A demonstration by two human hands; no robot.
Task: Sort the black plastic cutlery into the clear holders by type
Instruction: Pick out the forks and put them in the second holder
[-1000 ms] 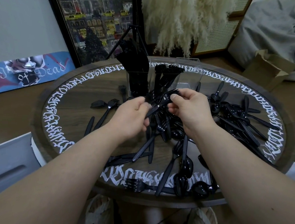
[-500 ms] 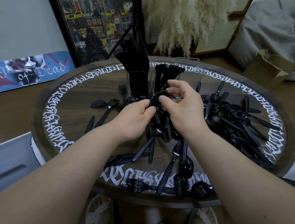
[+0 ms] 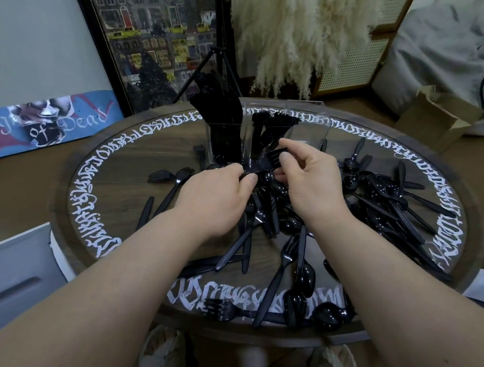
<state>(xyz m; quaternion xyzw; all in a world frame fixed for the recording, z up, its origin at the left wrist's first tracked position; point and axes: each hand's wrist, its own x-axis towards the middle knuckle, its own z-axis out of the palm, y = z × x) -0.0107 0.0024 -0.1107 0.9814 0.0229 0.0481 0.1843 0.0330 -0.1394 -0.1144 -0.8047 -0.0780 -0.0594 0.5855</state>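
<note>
Both hands over table [image 3: 125,174] centre. Left hand [image 3: 219,199] grips fork [image 3: 265,163] handle; right hand [image 3: 308,177] pinches its tines. Clear holders [image 3: 268,133] just beyond, far side, part filled. Loose cutlery pile [image 3: 377,211] right and near.
</note>
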